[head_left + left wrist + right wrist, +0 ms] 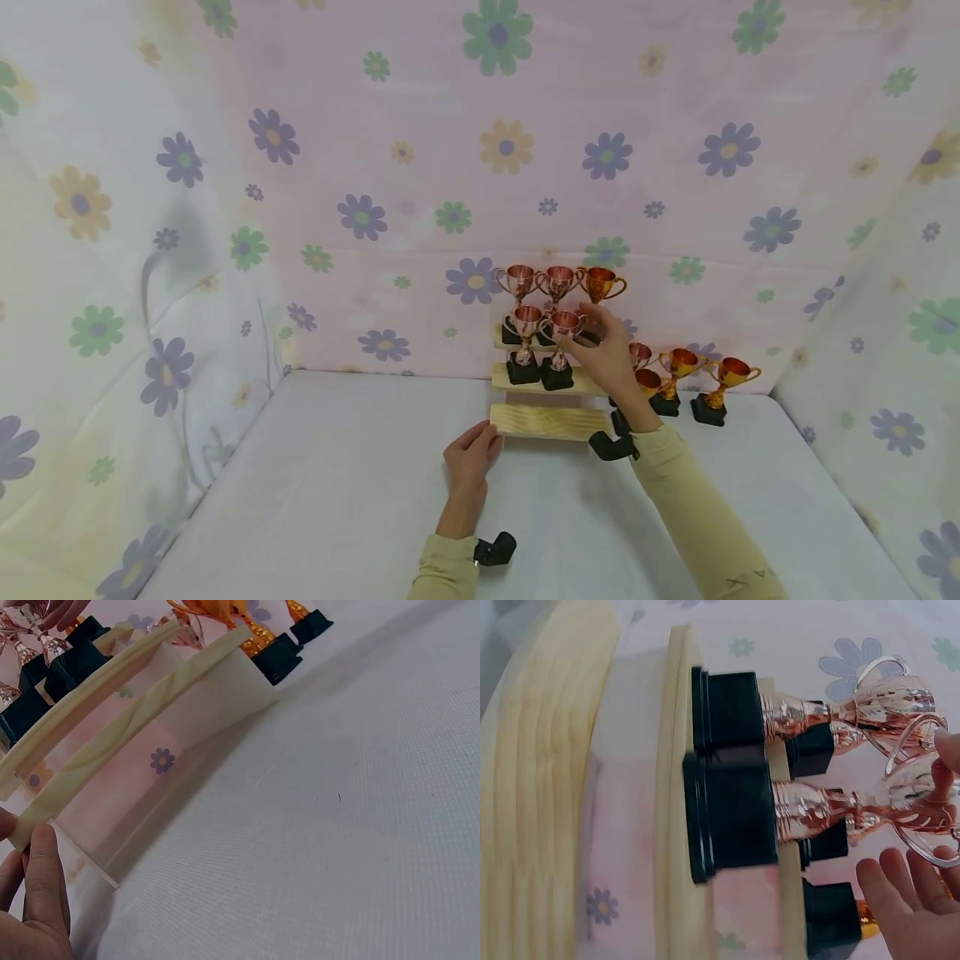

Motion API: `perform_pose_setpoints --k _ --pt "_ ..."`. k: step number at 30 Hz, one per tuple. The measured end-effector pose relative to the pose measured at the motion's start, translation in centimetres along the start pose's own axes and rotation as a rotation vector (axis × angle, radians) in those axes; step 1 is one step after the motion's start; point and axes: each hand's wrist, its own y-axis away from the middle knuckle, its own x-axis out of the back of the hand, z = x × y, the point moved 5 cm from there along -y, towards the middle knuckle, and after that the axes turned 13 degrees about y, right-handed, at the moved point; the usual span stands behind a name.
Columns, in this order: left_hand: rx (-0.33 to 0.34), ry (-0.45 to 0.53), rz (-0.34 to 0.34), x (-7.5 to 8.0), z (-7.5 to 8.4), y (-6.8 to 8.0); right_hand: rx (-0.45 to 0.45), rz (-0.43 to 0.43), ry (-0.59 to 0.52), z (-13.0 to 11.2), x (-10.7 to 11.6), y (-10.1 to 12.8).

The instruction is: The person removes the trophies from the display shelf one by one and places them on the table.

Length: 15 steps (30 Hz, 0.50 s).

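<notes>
Right hand [915, 889] apparently touching trophy [832, 810], wrist view

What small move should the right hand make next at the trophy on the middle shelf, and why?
Probably let go and draw back: the right hand touches the cup of the second trophy, whose base already sits on the middle shelf, while the left hand steadies the stand's bottom step.

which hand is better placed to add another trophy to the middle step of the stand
Right, probably. The right hand is already at the middle-step trophy, beside the loose gold trophies; the left hand braces the stand.
</notes>
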Motion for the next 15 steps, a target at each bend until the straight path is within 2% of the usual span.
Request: perform_pose_setpoints --k 4,9,15 --pt "0.007 -0.029 0.007 0.11 0.01 0.04 -0.059 -0.041 -0.027 0.31 -0.59 -0.03" --pt "0.003 -0.045 0.005 -0.1 0.21 -0.16 -0.041 -0.025 -0.074 0.44 -0.87 -0.36" --pt "0.008 -0.036 0.007 -0.08 0.16 -0.2 -0.037 0.006 -0.067 0.7 -1.0 -0.29"
